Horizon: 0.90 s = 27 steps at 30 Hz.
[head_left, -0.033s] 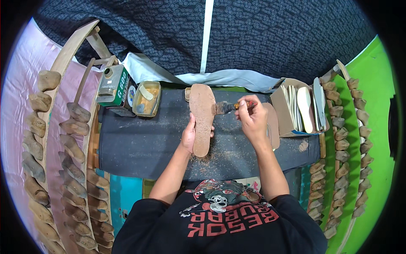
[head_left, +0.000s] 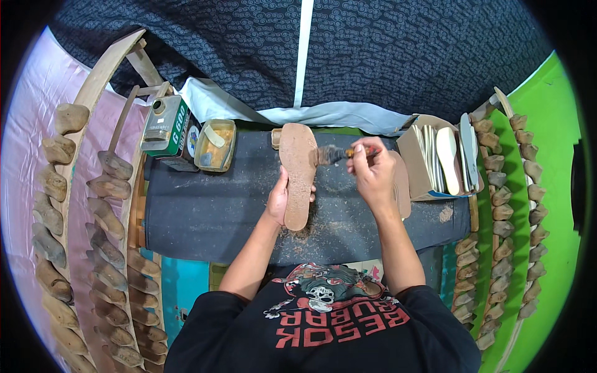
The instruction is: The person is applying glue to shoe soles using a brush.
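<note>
Left hand (head_left: 280, 200): closing round the heel half of the brown sole (head_left: 295, 180), thumb lying along the left edge, fingertips showing past the right.
Brown sole: resting in that nearer hand, its long axis running away from the body, broad forefoot farthest; the grainy, cork-like face is showing.
Right hand (head_left: 375, 177): pinching the handle of the brush (head_left: 336, 155), right of the sole.
Brush: pointing leftward, almost square across that axis, dark bristles meeting the forefoot's right edge; whether they are pressing on the face is hard to tell.
Tabletop (head_left: 199, 214): wearing dark cloth, scattered with pale shavings.
Plastic tub (head_left: 211, 168): holding ochre residue, beside a rectangular metal tin (head_left: 159, 147).
Cardboard box (head_left: 413, 163): holding thin pale insoles (head_left: 446, 158) on end.
Wooden lasts (head_left: 115, 164): lining the racks.
</note>
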Tool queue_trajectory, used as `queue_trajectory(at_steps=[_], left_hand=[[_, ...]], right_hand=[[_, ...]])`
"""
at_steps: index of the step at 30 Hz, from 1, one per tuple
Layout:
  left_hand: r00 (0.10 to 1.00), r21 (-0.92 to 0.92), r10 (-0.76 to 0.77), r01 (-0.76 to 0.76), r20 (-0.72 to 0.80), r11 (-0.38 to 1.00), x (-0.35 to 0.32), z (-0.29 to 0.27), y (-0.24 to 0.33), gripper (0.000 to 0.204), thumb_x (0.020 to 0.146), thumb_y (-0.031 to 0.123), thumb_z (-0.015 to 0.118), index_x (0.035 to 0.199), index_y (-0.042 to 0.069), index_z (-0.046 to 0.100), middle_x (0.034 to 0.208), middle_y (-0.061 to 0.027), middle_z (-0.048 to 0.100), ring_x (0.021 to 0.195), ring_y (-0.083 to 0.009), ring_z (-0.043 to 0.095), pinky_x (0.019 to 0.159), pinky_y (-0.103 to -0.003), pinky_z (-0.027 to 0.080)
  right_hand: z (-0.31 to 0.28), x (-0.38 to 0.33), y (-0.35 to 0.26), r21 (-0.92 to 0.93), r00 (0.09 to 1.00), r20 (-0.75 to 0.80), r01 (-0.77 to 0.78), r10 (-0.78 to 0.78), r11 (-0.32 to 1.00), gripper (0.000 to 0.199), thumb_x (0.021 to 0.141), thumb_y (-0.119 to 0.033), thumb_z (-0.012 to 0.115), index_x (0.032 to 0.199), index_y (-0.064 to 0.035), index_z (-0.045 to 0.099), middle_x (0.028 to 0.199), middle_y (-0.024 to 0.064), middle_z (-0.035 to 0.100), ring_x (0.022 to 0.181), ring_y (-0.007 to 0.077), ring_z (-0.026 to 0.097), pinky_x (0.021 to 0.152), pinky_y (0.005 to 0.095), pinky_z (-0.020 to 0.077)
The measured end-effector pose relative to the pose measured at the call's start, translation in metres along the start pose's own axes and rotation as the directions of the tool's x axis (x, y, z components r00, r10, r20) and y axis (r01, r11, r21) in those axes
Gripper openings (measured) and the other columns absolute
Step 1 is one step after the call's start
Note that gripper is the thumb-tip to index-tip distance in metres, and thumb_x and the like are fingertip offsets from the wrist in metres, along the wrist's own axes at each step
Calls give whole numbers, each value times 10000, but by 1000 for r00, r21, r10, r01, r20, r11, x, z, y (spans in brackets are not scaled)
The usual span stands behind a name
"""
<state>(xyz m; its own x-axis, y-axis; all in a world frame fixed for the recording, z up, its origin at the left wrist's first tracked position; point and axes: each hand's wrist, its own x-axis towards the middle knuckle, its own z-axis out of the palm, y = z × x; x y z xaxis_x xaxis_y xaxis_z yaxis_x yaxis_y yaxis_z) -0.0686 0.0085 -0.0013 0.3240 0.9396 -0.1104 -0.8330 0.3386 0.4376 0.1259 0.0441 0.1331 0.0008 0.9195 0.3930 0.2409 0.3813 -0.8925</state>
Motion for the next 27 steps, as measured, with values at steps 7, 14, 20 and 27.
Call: queue_trajectory(at_steps=[7,14,20,27], left_hand=[[996,60,-58,55,62,997,-3,10,-11,674,1046,630,321,1321,60,551,963,-141,686,805,-236,682,744,-364,574],[999,110,-17,21,-33,994,-4,7,-4,655,1053,611,319,1349,74,547,1045,-113,662,894,-246,656,756,-403,559],[998,92,-52,48,44,995,-4,7,-16,650,1049,613,341,1344,66,535,1037,-117,677,846,-217,690,739,-354,599],[997,90,-54,48,61,995,-5,6,-22,664,1053,615,310,1318,62,565,997,-126,678,865,-234,667,756,-384,562]], right_hand=[[4,22,-1,-72,987,-111,109,-116,991,121,1007,-115,608,1004,4,628,703,53,669,639,99,672,570,256,528],[-9,-3,-24,-189,994,79,94,-80,978,99,972,-84,619,914,-4,630,623,17,603,552,48,547,519,244,450],[-7,26,-27,-131,993,-45,105,-112,986,109,989,-101,614,948,0,630,673,40,654,586,74,616,539,246,480],[-12,18,-12,-159,994,-29,96,-101,983,126,999,-113,602,949,2,620,662,50,659,587,90,642,547,258,500]])
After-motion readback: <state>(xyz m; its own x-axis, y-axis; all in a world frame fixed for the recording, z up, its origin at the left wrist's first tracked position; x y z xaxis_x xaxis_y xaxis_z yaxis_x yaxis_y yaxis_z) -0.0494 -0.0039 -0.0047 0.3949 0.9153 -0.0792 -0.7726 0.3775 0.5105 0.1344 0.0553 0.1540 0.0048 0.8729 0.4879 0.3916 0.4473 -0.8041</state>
